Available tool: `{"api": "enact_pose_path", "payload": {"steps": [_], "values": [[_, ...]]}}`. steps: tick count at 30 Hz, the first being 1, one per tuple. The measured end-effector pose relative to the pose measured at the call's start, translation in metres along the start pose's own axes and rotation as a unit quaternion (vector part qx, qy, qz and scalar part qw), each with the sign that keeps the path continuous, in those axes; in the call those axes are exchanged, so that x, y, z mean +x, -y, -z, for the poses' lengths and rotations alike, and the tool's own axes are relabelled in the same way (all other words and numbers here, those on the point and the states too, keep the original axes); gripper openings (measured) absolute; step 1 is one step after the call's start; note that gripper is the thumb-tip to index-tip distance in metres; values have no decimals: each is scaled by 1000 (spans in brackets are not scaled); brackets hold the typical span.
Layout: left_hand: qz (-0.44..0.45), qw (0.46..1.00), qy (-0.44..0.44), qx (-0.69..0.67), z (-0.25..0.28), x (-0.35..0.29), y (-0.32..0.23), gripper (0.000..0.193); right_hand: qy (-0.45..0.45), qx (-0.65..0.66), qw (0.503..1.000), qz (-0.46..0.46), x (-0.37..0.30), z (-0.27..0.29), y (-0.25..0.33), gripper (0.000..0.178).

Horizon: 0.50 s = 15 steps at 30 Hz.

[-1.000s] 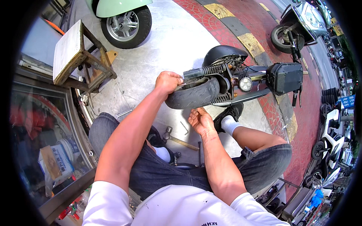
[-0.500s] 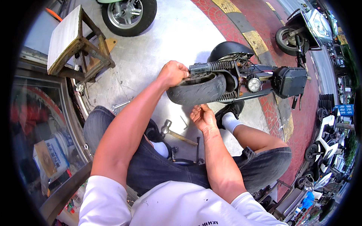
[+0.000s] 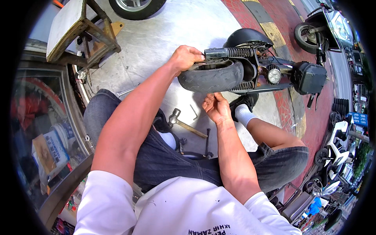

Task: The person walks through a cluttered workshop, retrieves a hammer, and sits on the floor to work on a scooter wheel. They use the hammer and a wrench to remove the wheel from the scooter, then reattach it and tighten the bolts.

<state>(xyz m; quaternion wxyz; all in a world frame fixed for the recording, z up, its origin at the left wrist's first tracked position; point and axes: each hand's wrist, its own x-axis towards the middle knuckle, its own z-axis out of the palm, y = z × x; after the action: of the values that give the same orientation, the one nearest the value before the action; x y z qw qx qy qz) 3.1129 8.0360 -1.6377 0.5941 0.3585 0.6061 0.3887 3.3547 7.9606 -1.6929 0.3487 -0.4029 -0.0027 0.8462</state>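
Note:
A small black electric scooter lies on its side, its worn black tyre pointing toward me. My left hand is at the wheel's far left side, beside the end of a black shock absorber. Its fingers are closed at the axle area, and what they grip is hidden. Just below the tyre's near edge is my right hand, palm up with the fingers curled together. Anything pinched in those fingertips is too small to make out. On the floor between my legs lie a hammer and a hex key.
A wooden stool stands at the far left, near another vehicle's wheel. A glass cabinet lines my left side. Beyond the scooter's round lamp runs red paving, with a parked scooter farther off.
The whole view has shifted, so the scooter and both hands appear higher and slightly farther right. Both hands stay at the wheel, with the fingers still closed.

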Motion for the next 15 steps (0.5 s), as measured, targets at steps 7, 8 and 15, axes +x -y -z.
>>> {"api": "enact_pose_path", "payload": {"steps": [7, 8, 15], "values": [[56, 998, 0, -28, 0, 10, -5, 22, 13, 0, 1000, 1, 1, 8, 2, 8], [59, 998, 0, -25, 0, 11, -7, 22, 13, -1, 1000, 1, 0, 9, 2, 8], [82, 996, 10, -42, -1, 17, -14, 25, -21, -25, 999, 1, -2, 0, 2, 15]]}}
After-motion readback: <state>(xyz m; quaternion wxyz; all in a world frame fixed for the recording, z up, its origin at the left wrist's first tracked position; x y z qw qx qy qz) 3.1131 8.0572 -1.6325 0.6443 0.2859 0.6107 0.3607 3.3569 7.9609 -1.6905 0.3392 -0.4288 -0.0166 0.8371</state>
